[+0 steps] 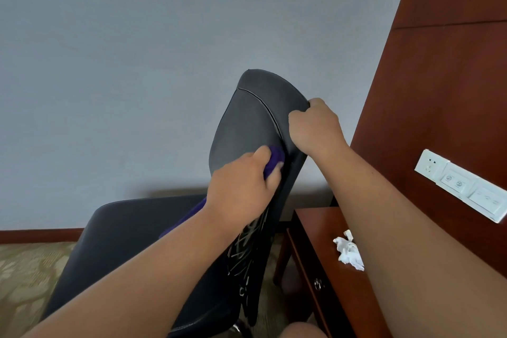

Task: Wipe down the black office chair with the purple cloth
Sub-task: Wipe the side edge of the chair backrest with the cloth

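Black office chair (pixel 247 123) at centre, backrest gripped at its 3 o'clock edge by the right hand (pixel 315 126), fingers curled over the rim. Purple cloth (pixel 275 158) bunched in the grasping left hand (pixel 241 186), pressed against the backrest's face toward 6 o'clock of centre. Crumpled white tissue (pixel 348 251) on the side table (pixel 315 225) at 4 o'clock; socket panel (pixel 461 186) at 3 o'clock.

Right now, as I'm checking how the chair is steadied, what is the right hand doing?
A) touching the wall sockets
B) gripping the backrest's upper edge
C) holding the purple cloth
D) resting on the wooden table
B: the right hand grips the top edge of the backrest; the left hand holds the purple cloth.
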Motion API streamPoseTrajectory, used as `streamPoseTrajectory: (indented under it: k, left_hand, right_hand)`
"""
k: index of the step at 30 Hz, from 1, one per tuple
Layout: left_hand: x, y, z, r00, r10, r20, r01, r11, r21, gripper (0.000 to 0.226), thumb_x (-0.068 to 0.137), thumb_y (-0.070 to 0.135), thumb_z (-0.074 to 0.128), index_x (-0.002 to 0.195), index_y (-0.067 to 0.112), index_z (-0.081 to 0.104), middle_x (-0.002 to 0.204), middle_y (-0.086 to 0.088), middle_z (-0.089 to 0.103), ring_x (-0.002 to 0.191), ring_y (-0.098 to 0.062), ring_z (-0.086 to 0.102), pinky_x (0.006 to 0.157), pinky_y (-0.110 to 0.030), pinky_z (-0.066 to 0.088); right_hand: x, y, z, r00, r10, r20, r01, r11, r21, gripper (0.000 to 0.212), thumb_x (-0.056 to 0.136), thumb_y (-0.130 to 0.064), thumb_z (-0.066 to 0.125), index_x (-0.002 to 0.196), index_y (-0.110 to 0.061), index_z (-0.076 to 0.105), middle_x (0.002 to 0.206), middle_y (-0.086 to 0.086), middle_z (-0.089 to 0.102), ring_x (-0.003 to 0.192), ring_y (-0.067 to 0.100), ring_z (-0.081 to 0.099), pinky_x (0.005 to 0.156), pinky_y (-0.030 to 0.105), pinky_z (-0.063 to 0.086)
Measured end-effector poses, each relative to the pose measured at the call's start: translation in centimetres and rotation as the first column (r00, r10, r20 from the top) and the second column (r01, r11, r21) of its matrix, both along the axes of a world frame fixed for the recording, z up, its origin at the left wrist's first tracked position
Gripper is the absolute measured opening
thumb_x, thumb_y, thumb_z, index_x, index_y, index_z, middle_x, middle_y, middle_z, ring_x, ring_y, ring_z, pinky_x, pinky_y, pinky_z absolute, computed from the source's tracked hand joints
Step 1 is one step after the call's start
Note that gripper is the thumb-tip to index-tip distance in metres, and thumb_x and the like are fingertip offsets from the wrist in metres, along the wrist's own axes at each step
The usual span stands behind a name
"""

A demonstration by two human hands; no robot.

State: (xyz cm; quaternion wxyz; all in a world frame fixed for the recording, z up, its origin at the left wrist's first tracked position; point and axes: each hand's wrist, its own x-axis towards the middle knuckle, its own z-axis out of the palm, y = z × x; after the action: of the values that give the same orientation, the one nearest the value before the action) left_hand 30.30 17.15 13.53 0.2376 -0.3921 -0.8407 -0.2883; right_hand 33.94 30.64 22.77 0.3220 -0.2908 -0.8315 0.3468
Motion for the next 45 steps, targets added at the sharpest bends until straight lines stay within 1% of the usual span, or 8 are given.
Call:
streamPoseTrajectory:
  k: [4,10,13,18,26,33,38,45]
  left_hand:
    - [0.3,1.3,1.3,0.999,-0.051,-0.005,0.052,0.993,0.106,0.027,0.101,0.048,0.043,0.086,0.027,0.035,0.066,0.008,0.043,0.054,-0.012,0.040,0.049,-0.030,0.027]
    - [-1.3,-0.1,-1.7,0.999,-0.043,-0.034,0.040,0.996,-0.075,0.023,0.101,0.048,0.041,0.092,0.031,0.030,0.080,0.006,0.055,0.062,-0.020,0.049,0.056,-0.031,0.042]
    - [-1.6,-0.7,-1.5,0.995,-0.001,-0.100,-0.014,0.989,-0.150,0.022,0.099,0.047,0.044,0.103,0.026,0.046,0.087,0.004,0.060,0.064,-0.020,0.048,0.056,-0.030,0.041]
    - [-0.5,0.1,0.9,0.973,-0.061,-0.223,0.069,0.997,0.029,0.023,0.090,0.041,0.059,0.086,0.021,0.049,0.069,0.007,0.048,0.054,-0.020,0.039,0.047,-0.026,0.025]
    - [-0.9,-0.5,-0.7,0.998,0.000,-0.060,-0.013,0.977,-0.212,0.017,0.093,0.042,0.053,0.097,0.025,0.050,0.084,0.006,0.056,0.067,-0.019,0.049,0.057,-0.029,0.043]
    - [0.3,0.7,2.5,0.996,-0.056,-0.072,0.064,0.991,0.114,0.030,0.091,0.040,0.059,0.076,0.024,0.037,0.061,0.006,0.044,0.056,-0.018,0.042,0.049,-0.030,0.027]
    - [0.3,1.3,1.1,0.996,-0.057,0.062,0.049,0.992,0.118,0.025,0.095,0.039,0.054,0.082,0.020,0.044,0.065,0.002,0.051,0.060,-0.022,0.047,0.055,-0.033,0.038]
    - [-0.3,0.3,0.4,0.994,-0.106,-0.028,0.107,0.994,0.031,0.021,0.095,0.038,0.053,0.088,0.021,0.043,0.073,0.001,0.056,0.065,-0.027,0.051,0.058,-0.035,0.043]
  right_hand:
    - [0.2,0.0,-0.2,1.000,-0.002,-0.018,0.002,1.000,0.008,0.030,0.090,-0.016,0.045,0.119,-0.011,0.051,0.091,-0.004,0.049,0.074,0.011,0.050,0.056,0.028,0.038]
    - [0.2,0.2,-0.1,1.000,0.004,0.002,-0.005,1.000,0.017,0.030,0.090,-0.017,0.044,0.118,-0.011,0.050,0.092,-0.003,0.047,0.075,0.010,0.049,0.055,0.028,0.037]
    - [0.1,0.0,0.0,1.000,-0.004,-0.011,0.004,1.000,0.012,0.029,0.090,-0.017,0.044,0.118,-0.011,0.050,0.090,-0.005,0.048,0.074,0.012,0.050,0.055,0.029,0.038]
    - [0.1,-0.6,-0.7,0.994,-0.039,-0.100,0.036,0.999,-0.026,0.029,0.089,-0.020,0.046,0.116,-0.012,0.054,0.100,0.000,0.057,0.076,0.012,0.053,0.060,0.030,0.042]
    - [0.3,-0.7,-0.9,0.993,-0.036,-0.109,0.031,0.998,-0.049,0.020,0.092,-0.018,0.045,0.111,-0.013,0.051,0.091,-0.005,0.051,0.076,0.015,0.053,0.061,0.030,0.041]
    - [0.2,-0.9,-1.0,0.989,-0.038,-0.142,0.032,0.999,-0.042,0.014,0.091,-0.017,0.047,0.104,-0.014,0.048,0.087,-0.004,0.050,0.074,0.013,0.051,0.069,0.033,0.046]
    - [0.5,-0.7,-1.3,0.989,-0.041,-0.141,0.036,0.999,-0.037,0.016,0.091,-0.018,0.046,0.106,-0.013,0.050,0.089,-0.004,0.052,0.074,0.012,0.052,0.067,0.032,0.046]
    - [0.5,-0.9,-1.1,0.989,-0.044,-0.142,0.037,0.998,-0.055,0.023,0.090,-0.017,0.045,0.111,-0.010,0.053,0.101,0.003,0.057,0.079,0.018,0.053,0.065,0.031,0.040]
